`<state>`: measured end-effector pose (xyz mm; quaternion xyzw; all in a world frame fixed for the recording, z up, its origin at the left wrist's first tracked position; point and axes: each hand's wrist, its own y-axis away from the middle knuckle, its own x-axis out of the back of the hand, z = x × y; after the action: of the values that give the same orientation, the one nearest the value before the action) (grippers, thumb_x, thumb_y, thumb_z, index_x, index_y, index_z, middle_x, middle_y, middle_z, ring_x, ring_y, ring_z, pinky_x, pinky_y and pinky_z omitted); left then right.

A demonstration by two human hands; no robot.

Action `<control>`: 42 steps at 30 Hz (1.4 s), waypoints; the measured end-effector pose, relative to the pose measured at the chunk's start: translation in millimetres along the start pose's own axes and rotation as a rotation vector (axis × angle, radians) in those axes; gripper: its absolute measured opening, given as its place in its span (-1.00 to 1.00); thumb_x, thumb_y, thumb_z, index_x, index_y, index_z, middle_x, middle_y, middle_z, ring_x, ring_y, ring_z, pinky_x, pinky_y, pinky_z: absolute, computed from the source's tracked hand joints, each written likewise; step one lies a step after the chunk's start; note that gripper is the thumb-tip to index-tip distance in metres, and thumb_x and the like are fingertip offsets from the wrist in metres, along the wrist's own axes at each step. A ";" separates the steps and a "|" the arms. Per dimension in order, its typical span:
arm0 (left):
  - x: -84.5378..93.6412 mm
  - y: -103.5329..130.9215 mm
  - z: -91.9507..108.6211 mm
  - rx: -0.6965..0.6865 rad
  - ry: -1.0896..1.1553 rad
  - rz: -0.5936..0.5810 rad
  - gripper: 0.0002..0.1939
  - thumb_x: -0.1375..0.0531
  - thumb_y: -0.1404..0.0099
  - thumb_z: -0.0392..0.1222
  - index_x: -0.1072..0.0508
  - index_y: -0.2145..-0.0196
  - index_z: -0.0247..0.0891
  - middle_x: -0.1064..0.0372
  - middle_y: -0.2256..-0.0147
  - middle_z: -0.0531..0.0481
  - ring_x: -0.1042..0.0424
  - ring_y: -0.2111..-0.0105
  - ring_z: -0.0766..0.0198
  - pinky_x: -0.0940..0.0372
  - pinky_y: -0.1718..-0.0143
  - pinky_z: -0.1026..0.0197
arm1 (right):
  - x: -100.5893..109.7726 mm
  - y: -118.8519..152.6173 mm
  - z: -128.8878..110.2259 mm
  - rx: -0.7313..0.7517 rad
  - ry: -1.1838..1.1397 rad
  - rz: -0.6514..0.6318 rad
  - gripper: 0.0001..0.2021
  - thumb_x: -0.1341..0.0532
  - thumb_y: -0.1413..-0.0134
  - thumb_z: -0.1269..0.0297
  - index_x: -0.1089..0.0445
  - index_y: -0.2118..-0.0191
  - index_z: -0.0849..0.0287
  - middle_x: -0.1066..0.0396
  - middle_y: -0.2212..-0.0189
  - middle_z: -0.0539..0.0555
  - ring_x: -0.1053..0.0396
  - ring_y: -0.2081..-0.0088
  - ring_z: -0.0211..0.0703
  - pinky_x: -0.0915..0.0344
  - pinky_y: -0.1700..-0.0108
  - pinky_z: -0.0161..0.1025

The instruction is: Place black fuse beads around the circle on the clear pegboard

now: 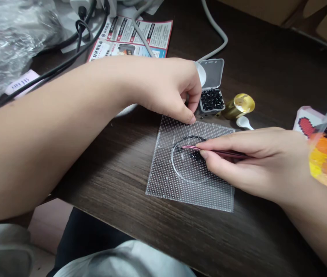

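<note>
A clear square pegboard (163, 181) lies on the dark table, with a round clear outline on it. Black beads (193, 137) form an arc along the top of that circle, and a small heap of black beads sits inside it. Pink tweezers (223, 154) are pinched in my right hand (250, 161), their tip at the left part of the bead arc. My left hand (177, 86) rests at the board's top edge with fingers curled; what they hold, if anything, is hidden. Just right of it stands an open clear box of black beads (212, 100).
A gold cylinder (240, 105) and a white spoon (244, 123) stand behind my right hand. Colourful beads in a tray (325, 154) are at the right. Printed leaflet (157, 34), cables (215, 29) and plastic wrap (15, 42) occupy the back and left.
</note>
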<state>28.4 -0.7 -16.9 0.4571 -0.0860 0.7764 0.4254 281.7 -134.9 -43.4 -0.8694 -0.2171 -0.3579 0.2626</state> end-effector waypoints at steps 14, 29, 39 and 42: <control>-1.2 0.7 0.3 -0.017 0.014 -0.009 -0.92 -0.56 -0.41 -0.31 -0.82 0.28 -0.19 -0.43 0.62 0.32 -0.26 0.63 0.41 -0.16 0.44 0.14 | -6.0 5.7 2.8 -0.087 -0.048 0.062 -0.66 -0.52 -0.41 0.47 -0.96 -0.02 -0.19 -0.89 0.25 -0.07 -0.70 0.50 -0.15 -0.68 0.45 -0.29; 0.0 2.3 -0.4 0.012 0.016 -0.003 -0.96 -0.57 -0.42 -0.31 -0.84 0.24 -0.25 -0.48 0.57 0.24 -0.32 0.56 0.41 -0.11 0.37 0.15 | -2.4 1.3 1.7 -0.057 -0.056 0.028 -0.66 -0.51 -0.39 0.51 -0.97 -0.01 -0.10 -0.89 0.27 -0.03 -0.68 0.52 -0.20 -0.64 0.45 -0.36; 1.1 3.7 4.3 0.006 0.002 -0.015 -0.92 -0.57 -0.45 -0.32 -0.83 0.25 -0.22 -0.39 0.64 0.32 -0.26 0.63 0.40 -0.15 0.42 0.14 | -2.1 2.0 -1.1 -0.083 -0.073 0.049 -0.64 -0.48 -0.39 0.54 -0.96 0.01 -0.12 -0.89 0.26 -0.06 -0.71 0.51 -0.17 -0.71 0.42 -0.35; 0.5 3.1 1.9 0.003 0.005 -0.008 -0.88 -0.57 -0.44 -0.33 -0.81 0.28 -0.18 -0.39 0.65 0.35 -0.25 0.66 0.42 -0.15 0.45 0.14 | -4.2 6.5 1.7 -0.088 -0.049 0.052 -0.65 -0.53 -0.39 0.50 -0.96 -0.01 -0.17 -0.89 0.26 -0.07 -0.72 0.49 -0.14 -0.70 0.45 -0.32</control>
<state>27.2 -3.3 -14.7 0.4562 -0.0820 0.7758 0.4282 283.6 -139.6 -49.5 -0.8940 -0.1849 -0.3386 0.2281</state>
